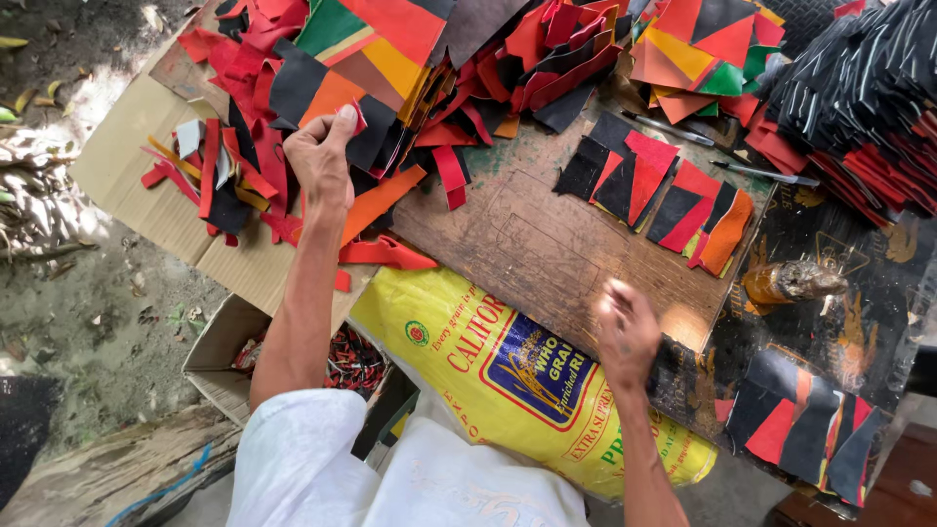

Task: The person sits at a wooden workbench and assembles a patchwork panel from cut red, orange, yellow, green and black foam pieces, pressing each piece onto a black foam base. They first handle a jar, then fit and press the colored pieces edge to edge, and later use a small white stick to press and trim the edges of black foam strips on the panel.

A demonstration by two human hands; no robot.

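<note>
Nearest the camera, a white garment (pixel 390 478) was seen across the lap, with a yellow printed sack (pixel 508 381) laid just beyond it. At far left, flattened cardboard (pixel 127 166) was spread on the ground, and a small open box (pixel 234 351) of scraps was placed below it. The left hand (pixel 320 161) was extended up and to the left, over a heap of red, black and orange offcuts (pixel 244 166). Its fingers were drawn together, and a small red scrap (pixel 355 117) was pinched at the thumb tip, at the upper right edge of the hand. An orange strip (pixel 381 200) was noted just right of the left wrist, its long axis running from lower left to upper right. At centre, a worn wooden board (pixel 527 254) was laid flat, and sorted triangular pieces (pixel 664 190) were arranged on its far right portion. The right hand (pixel 627 327) was held at the near edge of the board, well apart from the loose heap; it was blurred, so whether its fingers were closed on anything could not be told. The heap was therefore nearer the left hand. At right, a wood-handled tool (pixel 791 281) was lying on a dark surface, and assembled patchwork pieces (pixel 805 425) were placed below it.
</note>
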